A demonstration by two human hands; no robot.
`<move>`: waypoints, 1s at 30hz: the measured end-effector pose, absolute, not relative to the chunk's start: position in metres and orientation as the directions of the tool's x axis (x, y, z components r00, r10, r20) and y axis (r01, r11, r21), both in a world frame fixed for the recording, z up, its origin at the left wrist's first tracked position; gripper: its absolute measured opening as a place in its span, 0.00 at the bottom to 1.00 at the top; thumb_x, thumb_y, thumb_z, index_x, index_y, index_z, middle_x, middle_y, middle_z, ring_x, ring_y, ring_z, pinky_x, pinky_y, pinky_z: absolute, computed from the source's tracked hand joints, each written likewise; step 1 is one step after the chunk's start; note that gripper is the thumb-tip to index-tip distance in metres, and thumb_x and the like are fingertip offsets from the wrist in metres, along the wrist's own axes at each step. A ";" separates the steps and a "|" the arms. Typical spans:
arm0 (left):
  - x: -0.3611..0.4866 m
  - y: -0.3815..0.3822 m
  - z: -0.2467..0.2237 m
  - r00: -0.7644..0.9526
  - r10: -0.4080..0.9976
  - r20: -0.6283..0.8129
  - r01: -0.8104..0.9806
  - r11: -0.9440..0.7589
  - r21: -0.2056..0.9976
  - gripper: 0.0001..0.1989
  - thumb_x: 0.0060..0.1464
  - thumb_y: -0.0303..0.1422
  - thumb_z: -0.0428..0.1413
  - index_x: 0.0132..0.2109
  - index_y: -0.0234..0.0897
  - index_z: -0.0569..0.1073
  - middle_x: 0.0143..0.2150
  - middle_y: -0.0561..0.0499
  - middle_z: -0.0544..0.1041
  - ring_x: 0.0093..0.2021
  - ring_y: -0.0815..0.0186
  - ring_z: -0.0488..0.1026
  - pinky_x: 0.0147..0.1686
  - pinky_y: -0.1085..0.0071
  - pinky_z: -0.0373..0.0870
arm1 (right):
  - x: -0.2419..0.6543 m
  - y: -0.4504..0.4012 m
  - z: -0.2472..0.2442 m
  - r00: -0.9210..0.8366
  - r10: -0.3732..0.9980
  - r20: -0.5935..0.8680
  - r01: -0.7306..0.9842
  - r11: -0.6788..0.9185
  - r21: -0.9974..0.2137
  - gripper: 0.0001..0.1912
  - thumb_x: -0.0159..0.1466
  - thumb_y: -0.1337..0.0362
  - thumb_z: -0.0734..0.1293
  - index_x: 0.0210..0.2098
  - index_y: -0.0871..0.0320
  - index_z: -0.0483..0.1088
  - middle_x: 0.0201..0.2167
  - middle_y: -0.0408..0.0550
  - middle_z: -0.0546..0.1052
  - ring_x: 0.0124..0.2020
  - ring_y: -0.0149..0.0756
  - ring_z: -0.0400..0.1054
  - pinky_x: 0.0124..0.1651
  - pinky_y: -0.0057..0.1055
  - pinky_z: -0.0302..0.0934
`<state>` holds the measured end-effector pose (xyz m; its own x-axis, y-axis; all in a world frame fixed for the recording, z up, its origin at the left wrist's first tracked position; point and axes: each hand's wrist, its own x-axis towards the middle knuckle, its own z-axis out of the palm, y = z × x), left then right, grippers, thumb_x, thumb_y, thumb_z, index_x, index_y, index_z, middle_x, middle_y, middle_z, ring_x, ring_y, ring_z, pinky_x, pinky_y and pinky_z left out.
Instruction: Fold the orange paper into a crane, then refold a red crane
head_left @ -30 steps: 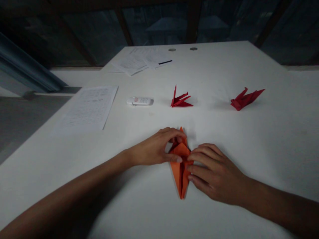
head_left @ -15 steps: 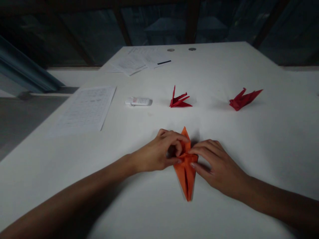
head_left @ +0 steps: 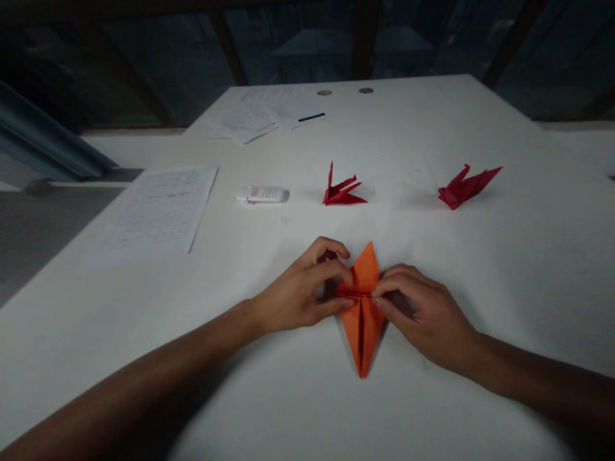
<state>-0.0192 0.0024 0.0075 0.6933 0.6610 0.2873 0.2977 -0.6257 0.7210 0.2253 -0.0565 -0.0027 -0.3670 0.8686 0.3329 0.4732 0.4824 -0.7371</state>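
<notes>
An orange folded paper (head_left: 362, 323), long and pointed at both ends, lies on the white table in front of me. A crease crosses its middle, and a slit runs down its near half. My left hand (head_left: 312, 285) pinches the left edge at that crease with thumb and index finger, the other fingers curled above. On the opposite edge my right hand (head_left: 423, 314) grips the paper between thumb and fingertips. Beyond the hands stand a red paper crane (head_left: 343, 192) and, farther right, a second red paper crane (head_left: 466, 189).
A white correction-tape-like item (head_left: 262, 194) with printed marks lies left of the cranes. A written sheet (head_left: 156, 211) is near the table's left edge. More papers (head_left: 254, 115) and a dark strip (head_left: 311, 118) lie far back, near two round discs (head_left: 324, 93) set at the far edge.
The orange paper's upper flap now spreads wider and leans right, with its middle crease flatter. My left index finger has drawn back from the flap to the left edge. The view has shifted slightly.
</notes>
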 end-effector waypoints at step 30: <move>-0.004 -0.015 0.008 0.697 0.703 -0.144 -0.173 0.360 0.917 0.11 0.59 0.29 0.63 0.40 0.37 0.66 0.38 0.52 0.73 0.35 0.70 0.71 0.33 0.73 0.67 | 0.226 -0.045 0.001 -0.463 0.869 -0.174 -0.162 -0.276 -0.947 0.12 0.62 0.59 0.75 0.40 0.56 0.71 0.36 0.43 0.75 0.36 0.32 0.70 0.40 0.31 0.66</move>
